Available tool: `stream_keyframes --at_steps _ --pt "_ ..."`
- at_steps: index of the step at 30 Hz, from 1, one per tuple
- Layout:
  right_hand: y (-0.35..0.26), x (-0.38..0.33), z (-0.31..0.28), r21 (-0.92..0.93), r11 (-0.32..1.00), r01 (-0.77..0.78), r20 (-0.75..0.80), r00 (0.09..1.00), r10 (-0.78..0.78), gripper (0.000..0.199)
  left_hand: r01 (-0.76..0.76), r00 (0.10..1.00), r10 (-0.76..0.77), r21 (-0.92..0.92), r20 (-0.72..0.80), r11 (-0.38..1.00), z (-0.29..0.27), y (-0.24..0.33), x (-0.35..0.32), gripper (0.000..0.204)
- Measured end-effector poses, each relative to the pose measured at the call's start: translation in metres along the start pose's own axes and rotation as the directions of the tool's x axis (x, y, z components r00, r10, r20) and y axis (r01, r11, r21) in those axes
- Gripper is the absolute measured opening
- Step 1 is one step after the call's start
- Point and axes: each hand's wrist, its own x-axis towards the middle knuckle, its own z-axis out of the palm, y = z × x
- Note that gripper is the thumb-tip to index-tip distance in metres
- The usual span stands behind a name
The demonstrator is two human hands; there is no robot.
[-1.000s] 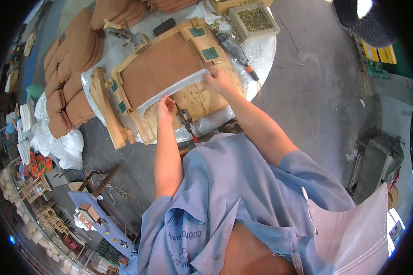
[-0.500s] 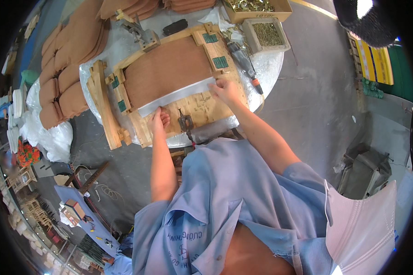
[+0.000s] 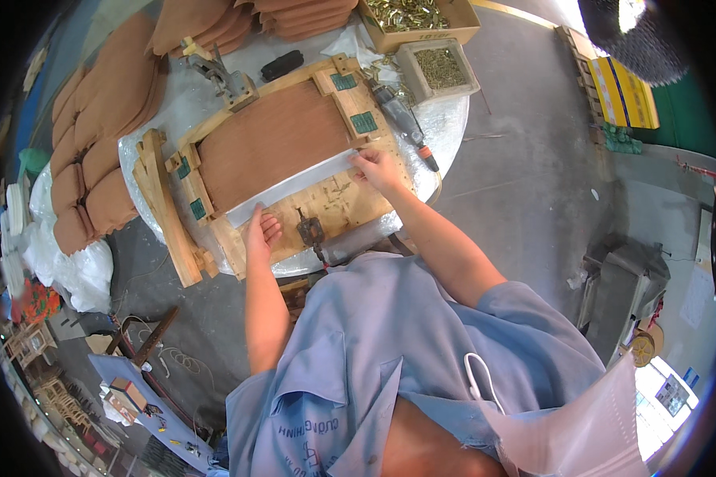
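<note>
A brown padded seat panel (image 3: 274, 143) lies in a wooden jig (image 3: 338, 203) on a round table. A pale grey strip (image 3: 294, 187) runs along the panel's near edge. My left hand (image 3: 258, 230) presses on the strip's left end, fingers spread on the wood. My right hand (image 3: 378, 168) pinches the strip's right end next to a green pad (image 3: 363, 122). A metal toggle clamp (image 3: 310, 232) stands on the jig between my hands.
A power screwdriver (image 3: 402, 123) lies right of the jig. Two boxes of fasteners (image 3: 433, 67) sit at the table's back. Stacks of brown cushions (image 3: 95, 143) lie to the left, white bags (image 3: 64, 262) below them. A grey machine (image 3: 624, 286) stands on the floor at right.
The view has shifted so the table sits lower and nearer. Both hands stay on the pale strip, the left hand now flatter against the jig.
</note>
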Motion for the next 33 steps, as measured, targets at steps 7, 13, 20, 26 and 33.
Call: stream_keyframes --at_steps 7,13,20,26,33 --pt "-0.005 -0.004 0.006 -0.019 1.000 0.002 -0.011 1.000 -0.002 0.034 -0.001 1.000 0.002 -0.011 0.032 1.000 -0.013 -0.017 0.021 0.063" --pt "0.006 -0.006 0.000 0.015 0.996 0.090 -0.021 0.996 -0.090 0.030 -0.156 0.987 0.156 -0.028 0.031 0.987 0.002 -0.011 -0.006 0.052" --pt "0.008 -0.030 0.007 -0.231 0.960 0.159 -0.085 0.980 -0.182 0.025 -0.362 0.931 0.364 0.142 0.013 0.921 -0.008 -0.048 -0.034 0.034" --pt "0.021 -0.051 0.028 -0.448 0.854 0.267 0.007 0.956 -0.295 0.021 -0.389 0.921 0.384 0.196 0.066 0.900 -0.028 -0.069 -0.049 0.034" --pt "0.019 -0.071 0.048 -0.504 0.795 0.338 0.002 0.921 -0.390 0.019 -0.516 0.836 0.547 0.268 -0.052 0.814 -0.054 -0.053 -0.065 0.027"
